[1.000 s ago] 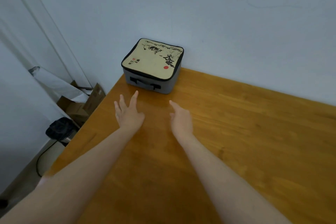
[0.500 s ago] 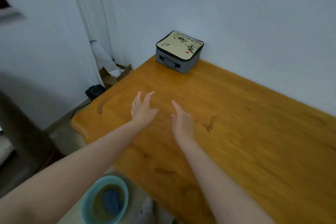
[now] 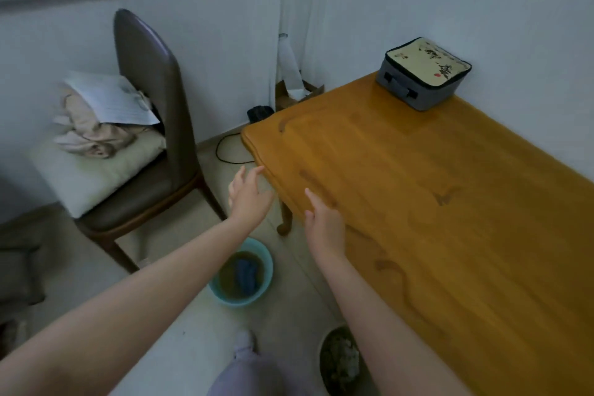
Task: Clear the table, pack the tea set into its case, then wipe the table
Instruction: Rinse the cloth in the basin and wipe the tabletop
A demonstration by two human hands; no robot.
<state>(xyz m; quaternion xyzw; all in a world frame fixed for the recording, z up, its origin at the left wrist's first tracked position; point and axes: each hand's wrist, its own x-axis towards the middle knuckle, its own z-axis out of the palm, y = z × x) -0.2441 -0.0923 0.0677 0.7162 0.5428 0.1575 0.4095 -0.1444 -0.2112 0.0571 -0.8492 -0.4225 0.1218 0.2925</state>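
The left hand (image 3: 249, 199) is hanging open and empty, fingers spread, just off the worktop's (image 3: 450, 235) near-left edge and above the floor. The right hand (image 3: 324, 225) is hovering over that same edge, also open and holding nothing. Both are likely heading for the cloth (image 3: 246, 273) soaking in the blue basin (image 3: 266, 270) on the floor below, since wiping looks to be the step left. The case (image 3: 424, 72) is sitting closed at the worktop's far corner against the wall, out of the way.
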